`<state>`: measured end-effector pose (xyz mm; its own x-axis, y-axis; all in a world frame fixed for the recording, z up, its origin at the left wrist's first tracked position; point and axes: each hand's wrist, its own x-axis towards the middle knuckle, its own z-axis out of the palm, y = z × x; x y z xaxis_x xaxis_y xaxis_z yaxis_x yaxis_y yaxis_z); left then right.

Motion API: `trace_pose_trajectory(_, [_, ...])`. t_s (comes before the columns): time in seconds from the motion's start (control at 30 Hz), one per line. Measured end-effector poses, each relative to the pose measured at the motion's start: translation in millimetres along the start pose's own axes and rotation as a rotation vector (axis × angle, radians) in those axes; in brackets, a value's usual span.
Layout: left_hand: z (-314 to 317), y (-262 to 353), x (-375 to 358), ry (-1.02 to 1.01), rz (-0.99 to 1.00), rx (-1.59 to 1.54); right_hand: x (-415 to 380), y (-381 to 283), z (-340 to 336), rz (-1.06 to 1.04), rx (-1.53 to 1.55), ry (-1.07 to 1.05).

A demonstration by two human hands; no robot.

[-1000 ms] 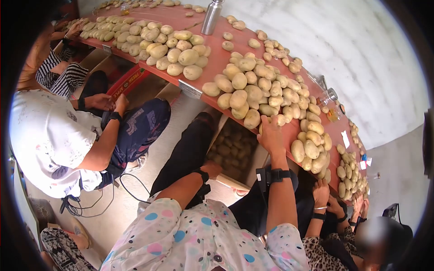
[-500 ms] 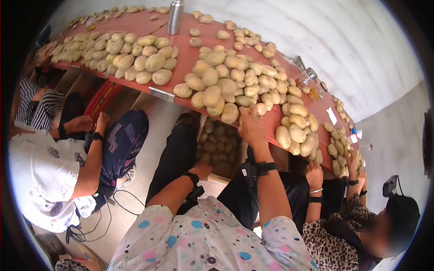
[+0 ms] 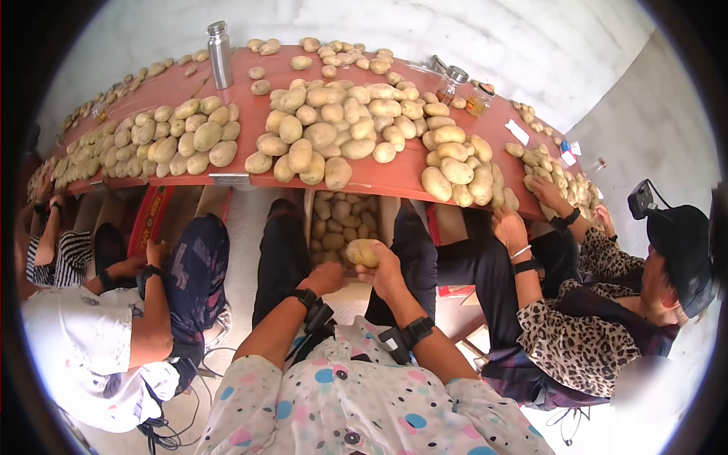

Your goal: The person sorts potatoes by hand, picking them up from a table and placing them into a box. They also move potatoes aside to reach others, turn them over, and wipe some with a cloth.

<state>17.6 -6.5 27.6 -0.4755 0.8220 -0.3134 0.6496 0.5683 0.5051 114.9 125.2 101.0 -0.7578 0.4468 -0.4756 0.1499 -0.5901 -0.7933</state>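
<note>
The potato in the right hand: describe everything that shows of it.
The potato is pale yellow-brown and roughly oval, its skin smooth-looking and slightly mottled. It lies roughly level, its left end bare; the right hand grips it from the right, hiding part of it. In view, it overlaps the near part of the box. The left hand is close; contact is unclear.

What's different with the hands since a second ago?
The right hand has drawn back from the table edge toward the body and now holds a potato. The left hand remains low beside the box; the steel bottle still stands upright on the table.
</note>
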Motion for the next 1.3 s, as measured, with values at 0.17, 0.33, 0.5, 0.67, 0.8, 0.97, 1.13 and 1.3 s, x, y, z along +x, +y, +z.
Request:
trace_pose_trajectory(0.17, [-6, 3, -30, 0.476, 0.196, -0.331, 4, -1, -21, 0.097, 0.064, 0.009])
trace_pose_trajectory(0.33, [-59, 4, -62, 0.805, 0.165, -0.362, 10, -14, -22, 0.073, 0.076, -0.047])
trace_pose_trajectory(0.5, [-110, -39, -56, 0.883, 0.145, -0.217, 34, -27, -31, 0.063, -0.162, -0.047])
trace_pose_trajectory(0.67, [-119, -72, -36, 0.817, -0.032, 0.050, 83, -29, -34, 0.066, -0.763, -0.087])
trace_pose_trajectory(0.8, [-104, -72, -20, 0.671, -0.227, 0.192, 129, -22, -16, 0.149, -1.222, -0.159])
trace_pose_trajectory(0.97, [-113, -62, -10, 0.625, -0.387, 0.267, 185, 21, -24, 0.240, -2.006, -0.616])
trace_pose_trajectory(1.13, [-112, -65, -5, 0.591, -0.414, 0.263, 200, 62, -70, 0.183, -2.188, -0.598])
trace_pose_trajectory(1.3, [-101, -67, -2, 0.589, -0.390, 0.245, 195, 75, -96, 0.177, -2.157, -0.533])
